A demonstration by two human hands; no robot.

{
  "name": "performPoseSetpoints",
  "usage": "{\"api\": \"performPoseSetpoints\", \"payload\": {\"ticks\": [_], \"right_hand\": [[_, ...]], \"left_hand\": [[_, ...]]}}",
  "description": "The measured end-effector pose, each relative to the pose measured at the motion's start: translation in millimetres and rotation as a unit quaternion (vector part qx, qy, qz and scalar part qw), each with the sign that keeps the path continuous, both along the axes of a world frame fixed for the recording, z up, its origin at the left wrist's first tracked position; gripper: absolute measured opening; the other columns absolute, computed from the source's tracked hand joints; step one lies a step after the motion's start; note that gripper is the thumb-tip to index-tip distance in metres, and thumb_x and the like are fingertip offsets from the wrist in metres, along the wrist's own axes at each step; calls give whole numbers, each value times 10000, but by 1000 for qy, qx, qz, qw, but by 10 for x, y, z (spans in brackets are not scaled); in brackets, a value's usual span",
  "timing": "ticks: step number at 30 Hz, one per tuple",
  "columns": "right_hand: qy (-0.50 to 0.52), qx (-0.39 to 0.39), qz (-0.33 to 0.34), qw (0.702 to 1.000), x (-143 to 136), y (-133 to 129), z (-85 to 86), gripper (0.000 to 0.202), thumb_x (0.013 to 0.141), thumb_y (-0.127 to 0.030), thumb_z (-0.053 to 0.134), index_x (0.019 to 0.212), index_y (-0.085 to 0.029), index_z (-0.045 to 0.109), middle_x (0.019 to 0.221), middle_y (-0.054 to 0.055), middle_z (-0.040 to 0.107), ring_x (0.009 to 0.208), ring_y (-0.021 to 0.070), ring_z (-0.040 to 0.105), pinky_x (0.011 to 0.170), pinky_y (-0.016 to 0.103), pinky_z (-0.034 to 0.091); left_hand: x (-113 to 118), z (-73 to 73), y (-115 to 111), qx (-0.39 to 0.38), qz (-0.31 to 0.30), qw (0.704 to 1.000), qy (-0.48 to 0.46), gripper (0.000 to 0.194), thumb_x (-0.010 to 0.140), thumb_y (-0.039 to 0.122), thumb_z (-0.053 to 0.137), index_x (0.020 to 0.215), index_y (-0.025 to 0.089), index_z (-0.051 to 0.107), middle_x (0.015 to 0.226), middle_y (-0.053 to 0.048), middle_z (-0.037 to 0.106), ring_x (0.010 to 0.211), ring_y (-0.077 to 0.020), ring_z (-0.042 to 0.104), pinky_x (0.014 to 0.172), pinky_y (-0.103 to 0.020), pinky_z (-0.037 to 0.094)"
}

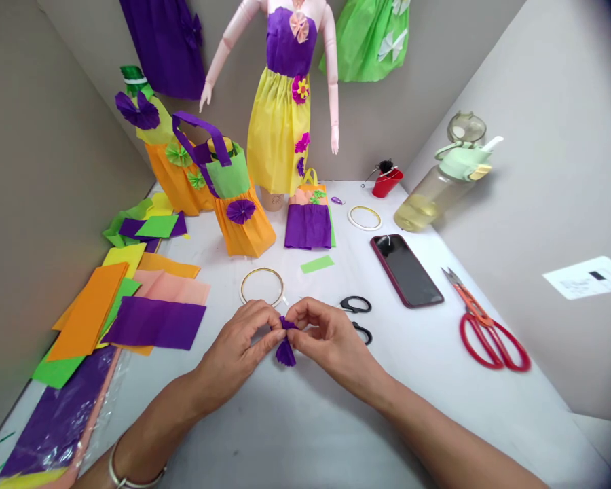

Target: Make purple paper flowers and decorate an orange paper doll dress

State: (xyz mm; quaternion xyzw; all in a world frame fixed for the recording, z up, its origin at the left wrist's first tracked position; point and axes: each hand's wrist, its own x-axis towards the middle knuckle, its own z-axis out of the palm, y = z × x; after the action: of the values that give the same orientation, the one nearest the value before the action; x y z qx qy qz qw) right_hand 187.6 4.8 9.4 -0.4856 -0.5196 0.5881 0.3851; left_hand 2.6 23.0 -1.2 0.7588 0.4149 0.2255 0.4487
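Between my two hands is a small purple pleated paper bow (286, 353), pinched at its middle and fanned out at the lower end. My left hand (249, 333) grips it from the left with thumb and forefinger. From the other side, my right hand (326, 336) pinches it too, and the fingertips nearly meet. A roll of double-sided tape (262, 269) lies just beyond my left fingers. Black-handled scissors (356, 304) rest behind my right hand, their blades mostly hidden by it.
Folded coloured sheets (155, 322) are stacked at left. Behind stand an orange-and-green bag (244, 227), a small purple bag (308, 224) and a dressed mannequin (280, 129). To the right lie a phone (406, 270), red scissors (489, 326), a tape ring (365, 218) and a tilted bottle (432, 187).
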Motion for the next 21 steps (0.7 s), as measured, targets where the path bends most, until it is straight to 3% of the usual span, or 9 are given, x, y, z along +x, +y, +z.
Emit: {"api": "performPoseSetpoints", "payload": {"ticks": [11, 16, 21], "right_hand": [[-28, 20, -15, 999, -8, -11, -13, 90, 771, -129, 594, 830, -194, 612, 759, -22, 590, 707, 119, 538, 645, 238, 460], [15, 10, -44, 999, -9, -12, -27, 81, 782, -161, 621, 851, -199, 601, 755, -24, 591, 683, 116, 531, 627, 236, 455], [69, -3, -71, 995, -1, 9, -46, 137, 768, -188, 673, 887, -206, 606, 792, -10, 618, 716, 129, 570, 661, 249, 478]], "left_hand": [[3, 13, -15, 17, -9, 1000, 15, 269, 1009, 354, 387, 857, 215, 561, 938, -34, 589, 949, -194, 511, 868, -318, 411], [12, 45, -21, -2, 32, 999, -7, 276, 1001, 358, 401, 846, 220, 583, 929, -30, 596, 939, -185, 544, 850, -297, 427], [20, 35, -46, 21, 67, 997, -43, 222, 982, 325, 456, 894, 225, 633, 1001, -36, 626, 1032, -189, 560, 930, -303, 413]]}}
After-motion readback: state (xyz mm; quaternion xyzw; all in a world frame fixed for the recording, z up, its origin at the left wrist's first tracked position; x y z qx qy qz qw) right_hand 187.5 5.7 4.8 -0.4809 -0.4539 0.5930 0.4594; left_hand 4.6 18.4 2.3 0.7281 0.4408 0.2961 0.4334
